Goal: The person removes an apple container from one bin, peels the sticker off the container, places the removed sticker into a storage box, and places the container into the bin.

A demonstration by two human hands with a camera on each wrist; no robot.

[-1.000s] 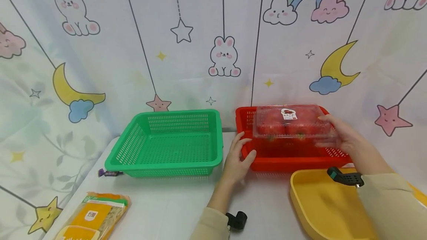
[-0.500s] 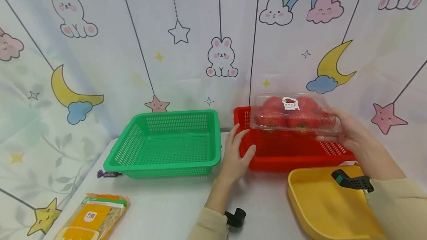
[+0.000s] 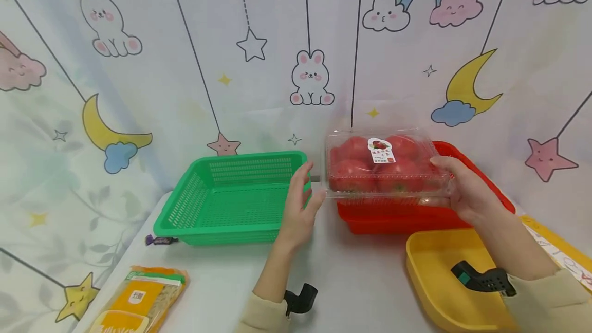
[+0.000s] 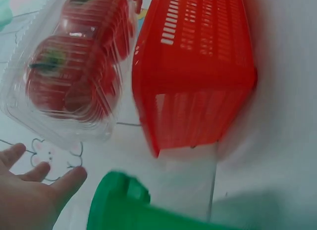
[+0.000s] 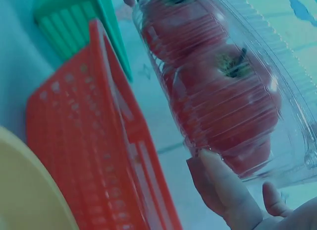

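A clear plastic box of tomatoes (image 3: pixel 384 166) with a white label on its lid is held up over the front left of the red basket (image 3: pixel 393 220). My right hand (image 3: pixel 467 189) grips its right end, thumb on top and fingers beneath. In the right wrist view, fingertips (image 5: pixel 213 163) press the ribbed underside. My left hand (image 3: pixel 298 212) is raised at the box's left end, fingers spread and holding nothing. The left wrist view shows a gap between this hand (image 4: pixel 37 193) and the box (image 4: pixel 74 71). Left of it stands the green basket (image 3: pixel 231 233), with nothing in it.
A yellow tray (image 3: pixel 416 271) sits at the front right, under my right forearm. On the left lie a yellow food packet (image 3: pixel 139 299) and a small purple-wrapped candy (image 3: pixel 159 240). A patterned cloth (image 3: pixel 268 91) hangs behind the baskets.
The box of tomatoes has been lifted out of the red basket and carried left by my right hand. My left hand has moved left, away from the red basket's rim toward the green basket.
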